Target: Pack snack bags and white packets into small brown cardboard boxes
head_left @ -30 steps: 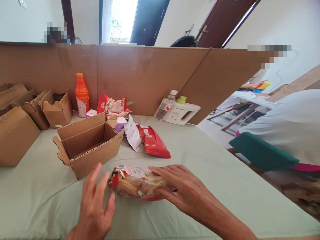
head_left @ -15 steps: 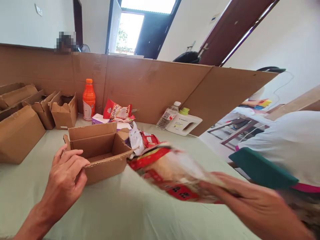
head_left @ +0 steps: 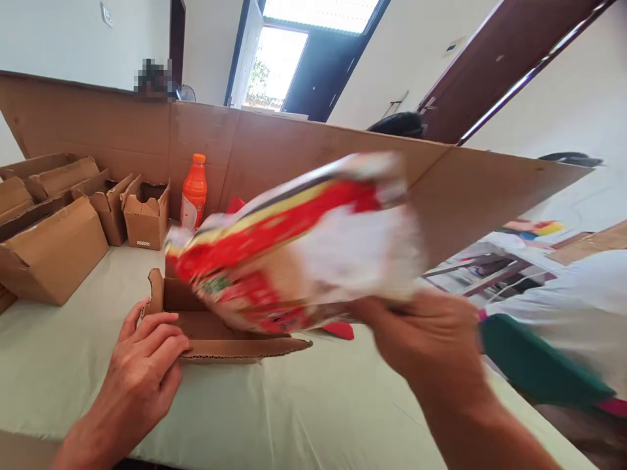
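Observation:
An open cardboard box [head_left: 223, 358] sits on the pale green cloth before me. My left hand [head_left: 149, 359] grips it by the front left corner, fingers over the flap edge and thumb on the outside. My right hand [head_left: 421, 333] is closed on the lower right end of a large red, yellow and white plastic food bag [head_left: 337, 248]. The bag is blurred by motion and held above the box, hiding much of its back and right side. A bit of another red packet [head_left: 340, 330] shows on the cloth below the bag.
At the left stand several open cardboard boxes [head_left: 56, 258]. An orange bottle [head_left: 194, 189] stands behind my box, against the cardboard partition [head_left: 289, 147]. To the right sits a person in a white top [head_left: 582, 313], beside a dark green panel-like surface [head_left: 543, 359].
My right hand has raised the food bag and brought it leftward over the box. The box's front flap has swung outward and down under my left hand. The view has shifted a little left.

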The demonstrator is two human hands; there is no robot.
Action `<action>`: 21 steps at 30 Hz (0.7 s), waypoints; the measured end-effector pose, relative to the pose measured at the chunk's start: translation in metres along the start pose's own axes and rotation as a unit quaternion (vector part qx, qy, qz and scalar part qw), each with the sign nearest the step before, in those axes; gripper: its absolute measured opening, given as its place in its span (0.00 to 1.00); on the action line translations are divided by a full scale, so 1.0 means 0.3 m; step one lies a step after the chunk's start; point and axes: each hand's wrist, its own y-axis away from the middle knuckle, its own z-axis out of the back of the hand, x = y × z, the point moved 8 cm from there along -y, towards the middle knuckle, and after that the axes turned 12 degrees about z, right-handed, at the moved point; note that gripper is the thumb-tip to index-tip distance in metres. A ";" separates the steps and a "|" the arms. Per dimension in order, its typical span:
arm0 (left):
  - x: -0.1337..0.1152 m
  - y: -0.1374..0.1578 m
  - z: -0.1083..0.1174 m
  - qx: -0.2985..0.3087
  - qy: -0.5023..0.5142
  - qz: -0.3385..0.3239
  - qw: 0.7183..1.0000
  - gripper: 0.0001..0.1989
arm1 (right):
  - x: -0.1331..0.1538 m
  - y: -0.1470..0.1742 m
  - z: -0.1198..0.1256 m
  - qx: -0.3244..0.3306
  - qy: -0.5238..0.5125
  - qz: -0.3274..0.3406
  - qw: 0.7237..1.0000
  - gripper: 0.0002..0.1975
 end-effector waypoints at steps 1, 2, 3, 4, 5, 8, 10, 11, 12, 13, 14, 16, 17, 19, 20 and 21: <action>-0.001 0.001 -0.001 0.001 0.001 0.004 1.000 0.13 | 0.050 -0.039 -0.069 0.048 -0.010 0.031 0.998 0.23; -0.002 0.002 -0.003 0.004 0.005 0.008 1.000 0.13 | 0.089 -0.072 -0.131 0.097 -0.011 0.062 0.993 0.21; -0.003 0.004 -0.008 0.009 0.010 0.010 1.000 0.13 | 0.114 -0.095 -0.190 0.157 -0.006 0.090 0.984 0.19; -0.005 0.008 -0.013 0.014 0.016 0.011 1.000 0.13 | 0.122 -0.107 -0.244 0.218 0.005 0.108 0.970 0.18; -0.006 0.011 -0.018 0.017 0.022 0.012 1.000 0.13 | 0.118 -0.113 -0.286 0.267 0.022 0.117 0.956 0.16; -0.003 0.017 -0.026 0.012 0.031 0.015 0.999 0.13 | 0.074 -0.110 -0.369 0.353 0.050 0.115 0.927 0.15; 0.000 0.017 -0.029 0.010 0.030 0.015 0.999 0.13 | 0.049 -0.105 -0.407 0.380 0.049 0.104 0.918 0.15; 0.001 0.016 -0.031 0.011 0.030 0.013 0.999 0.14 | 0.039 -0.105 -0.424 0.389 0.053 0.098 0.915 0.14; 0.002 0.014 -0.032 0.012 0.031 0.011 0.999 0.14 | 0.028 -0.105 -0.442 0.399 0.063 0.091 0.910 0.13; 0.004 0.012 -0.032 0.011 0.033 0.010 0.999 0.14 | 0.018 -0.106 -0.459 0.410 0.075 0.085 0.905 0.12; 0.005 0.010 -0.032 0.009 0.034 0.010 0.999 0.14 | 0.009 -0.108 -0.474 0.420 0.085 0.081 0.900 0.13; 0.007 0.005 -0.032 0.005 0.034 0.009 0.999 0.14 | -0.005 -0.112 -0.497 0.433 0.085 0.076 0.894 0.12; 0.007 0.003 -0.032 0.003 0.033 0.009 0.999 0.14 | -0.011 -0.114 -0.505 0.437 0.078 0.073 0.893 0.12; 0.007 -0.001 -0.033 0.002 0.033 0.011 0.999 0.13 | -0.018 -0.115 -0.508 0.437 0.062 0.069 0.895 0.11; 0.006 -0.002 -0.033 0.002 0.034 0.011 0.999 0.13 | -0.019 -0.113 -0.504 0.437 0.054 0.067 0.896 0.11; 0.005 -0.003 -0.033 0.002 0.034 0.011 0.999 0.13 | -0.018 -0.110 -0.497 0.435 0.047 0.066 0.897 0.11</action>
